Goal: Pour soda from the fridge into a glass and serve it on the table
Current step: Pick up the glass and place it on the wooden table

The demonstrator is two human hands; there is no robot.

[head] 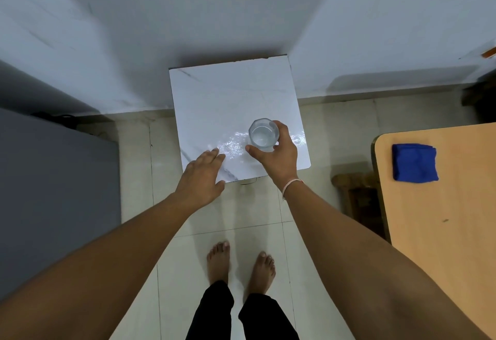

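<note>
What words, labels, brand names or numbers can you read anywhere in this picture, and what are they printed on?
None can be read.
The glass in the right hand is plain, with no print visible.
The white marble-look table, the blue cloth on the wooden table, and the grey surface at left carry no visible text.
The orange thing at the far right edge is too small to tell.

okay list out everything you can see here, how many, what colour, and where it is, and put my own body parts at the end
Small table: one, white marble-look top, centre, against the wall.
Glass: one, clear, over the small table's near right part.
Wooden table: one, light tan, right edge.
Folded cloth: one, blue, on the wooden table.
Grey appliance: one, left edge; cannot tell what it is.
Floor tiles: pale cream.
Left hand: open, flat, at the small table's near edge.
Right hand: wrapped round the glass.
Feet: two, bare, bottom centre.
</note>
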